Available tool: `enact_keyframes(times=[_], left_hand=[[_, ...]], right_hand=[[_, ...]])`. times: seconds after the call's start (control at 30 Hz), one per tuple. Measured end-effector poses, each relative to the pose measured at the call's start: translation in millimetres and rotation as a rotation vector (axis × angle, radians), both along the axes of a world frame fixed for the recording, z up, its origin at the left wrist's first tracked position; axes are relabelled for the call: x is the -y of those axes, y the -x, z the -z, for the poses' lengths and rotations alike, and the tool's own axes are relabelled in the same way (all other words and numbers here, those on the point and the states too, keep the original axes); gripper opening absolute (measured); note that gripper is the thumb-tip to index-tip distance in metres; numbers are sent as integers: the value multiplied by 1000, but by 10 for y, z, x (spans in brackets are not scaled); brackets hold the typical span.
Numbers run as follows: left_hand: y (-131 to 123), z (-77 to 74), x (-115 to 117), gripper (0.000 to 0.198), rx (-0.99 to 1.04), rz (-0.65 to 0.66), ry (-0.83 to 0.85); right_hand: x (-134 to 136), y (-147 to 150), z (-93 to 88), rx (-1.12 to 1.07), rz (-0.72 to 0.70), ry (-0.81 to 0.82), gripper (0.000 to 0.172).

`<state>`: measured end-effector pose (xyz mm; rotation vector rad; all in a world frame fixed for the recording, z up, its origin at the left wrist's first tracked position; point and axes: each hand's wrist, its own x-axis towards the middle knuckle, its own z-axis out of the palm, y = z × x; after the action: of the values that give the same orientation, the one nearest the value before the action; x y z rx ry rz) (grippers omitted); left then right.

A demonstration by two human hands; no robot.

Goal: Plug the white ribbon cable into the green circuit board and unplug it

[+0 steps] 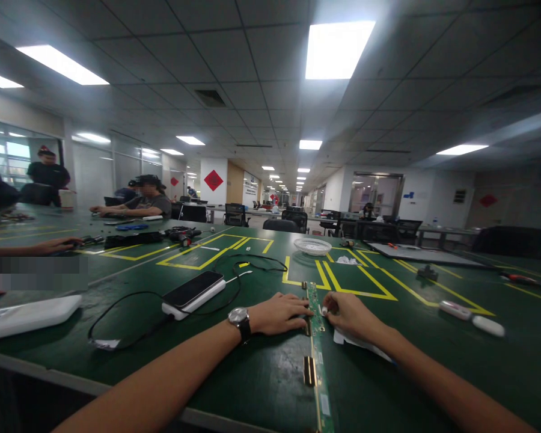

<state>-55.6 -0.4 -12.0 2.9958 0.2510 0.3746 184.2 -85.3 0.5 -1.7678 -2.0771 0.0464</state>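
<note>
A long, narrow green circuit board point(319, 367) lies lengthwise on the green table, with dark and gold tabs along its left edge. My left hand point(277, 314), with a watch on its wrist, lies flat, its fingertips on the board's left edge. Just right of the board, my right hand point(349, 313) pinches a small white piece point(323, 311) between thumb and fingers. Under that hand and wrist is a white sheet point(358, 343), partly hidden.
A black phone on a white block point(193, 294) with a looping black cable sits to the left. Farther back stands a white round basket point(312, 246). Two white rounded objects point(487, 326) lie right. A co-worker's hand point(56, 245) rests at the far left.
</note>
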Motion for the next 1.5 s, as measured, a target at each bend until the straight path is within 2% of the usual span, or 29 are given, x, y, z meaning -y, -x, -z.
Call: enact_keyframes(times=[0.27,0.5,0.83,1.1,1.3,1.4,1.5], left_hand=[[-4,-28,30,42,-6,-13,20],[-9,-9,10,42,-8,-8,22],[-38,8,-22,40,-19,-11,69],[-45,-17,-25,39,-28,-5,91],[-40,-28,-18,38,-16,-30,128],[-39,-50,-43,39,69,-40,203],[-34,-76,-108,36,226,-60,207]], right_hand=[[-37,-39,41,29,24,-14,20],[-25,-7,34,5,-4,-11,15],[-16,-69,-37,49,-206,-33,14],[-58,-111,-15,-7,-236,-32,14],[-89,-202,-87,-68,-331,36,25],[-192,-275,-74,-115,-347,-21,35],[-320,-313,21,-83,-351,41,40]])
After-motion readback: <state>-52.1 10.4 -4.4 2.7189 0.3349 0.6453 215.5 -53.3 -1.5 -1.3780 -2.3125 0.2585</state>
